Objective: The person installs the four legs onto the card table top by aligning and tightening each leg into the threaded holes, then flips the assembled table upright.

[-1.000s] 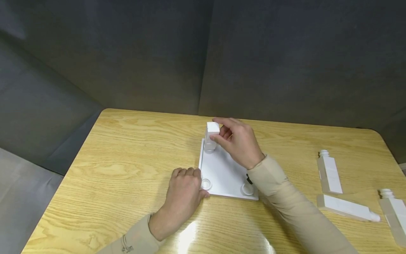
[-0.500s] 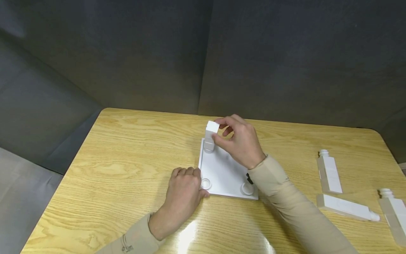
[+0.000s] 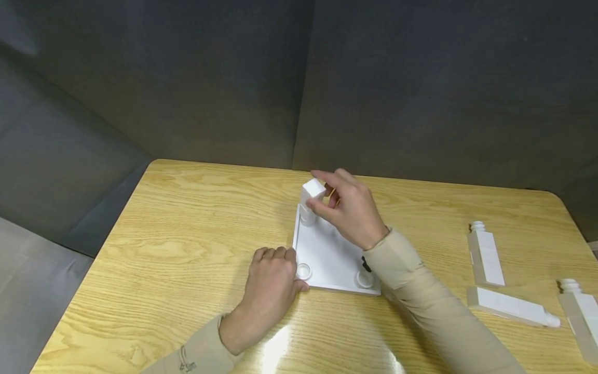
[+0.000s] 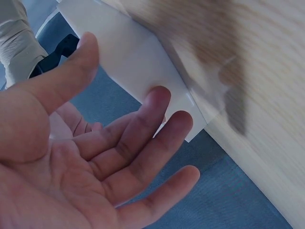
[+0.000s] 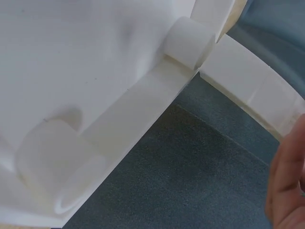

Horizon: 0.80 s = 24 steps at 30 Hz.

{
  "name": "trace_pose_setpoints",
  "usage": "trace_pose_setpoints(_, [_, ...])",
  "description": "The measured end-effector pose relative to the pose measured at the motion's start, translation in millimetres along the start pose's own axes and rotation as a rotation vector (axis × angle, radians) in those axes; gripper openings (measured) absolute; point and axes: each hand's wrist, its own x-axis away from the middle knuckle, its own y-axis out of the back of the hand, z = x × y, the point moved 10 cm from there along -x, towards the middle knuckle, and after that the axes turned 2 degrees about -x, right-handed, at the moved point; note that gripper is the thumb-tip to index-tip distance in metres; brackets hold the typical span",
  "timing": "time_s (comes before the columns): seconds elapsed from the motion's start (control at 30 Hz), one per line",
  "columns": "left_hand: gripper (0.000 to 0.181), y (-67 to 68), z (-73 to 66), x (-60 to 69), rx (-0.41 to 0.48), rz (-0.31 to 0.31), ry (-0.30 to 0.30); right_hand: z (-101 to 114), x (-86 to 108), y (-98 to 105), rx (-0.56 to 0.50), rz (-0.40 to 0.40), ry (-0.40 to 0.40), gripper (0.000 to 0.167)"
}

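Note:
A white square board [image 3: 328,254] with raised round sockets lies on the table. A white square-section table leg [image 3: 313,188] stands nearly upright on its far-left socket; in the right wrist view the leg [image 5: 252,81] meets that socket's rim. My right hand [image 3: 350,208] holds the upper leg between thumb and fingers. The thread is hidden inside the joint. My left hand [image 3: 272,278] grips the board's near-left corner, fingers along the left edge and thumb at the front, beside a bare socket [image 3: 303,270]. In the left wrist view, the fingertips [image 4: 181,121] meet the board's edge.
To the right lie three more white legs with threaded ends: one leg [image 3: 486,257] pointing away, another leg [image 3: 511,305] sideways, a third leg [image 3: 581,324] at the frame's edge. A near-right socket [image 3: 364,279] sits beside my right sleeve. A dark cloth [image 3: 299,93] rises behind the table.
The leg has turned about its length, its top now showing a corner toward me. My right fingers have shifted their hold on it. My left hand and the board have stayed put.

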Motion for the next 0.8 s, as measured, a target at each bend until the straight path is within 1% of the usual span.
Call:
trace_pose_setpoints(0.17, [0.059,-1.3,0.8,0.1,0.003,0.003,0.003,-1.3,-0.5,-0.8,-0.004,-0.005,-0.004,0.05])
trace_pose_setpoints(0.37, [0.06,-0.3,1.7,0.2,-0.011,-0.008,0.004,-1.7,-1.5,1.8,-0.009,-0.012,-0.012,0.04])
trace_pose_setpoints(0.47, [0.06,0.3,1.5,0.2,-0.02,-0.008,0.003,-1.6,-1.8,3.0,-0.015,-0.015,-0.016,0.038])
trace_pose_setpoints(0.67, [0.06,-0.3,1.4,0.8,-0.004,-0.002,0.005,-7.1,-1.6,2.5,-0.009,-0.004,-0.083,0.034])
trace_pose_setpoints(0.8, [0.06,-0.8,1.4,0.7,0.006,0.0,0.006,-11.1,-1.6,1.4,-0.011,0.008,-0.13,0.034])
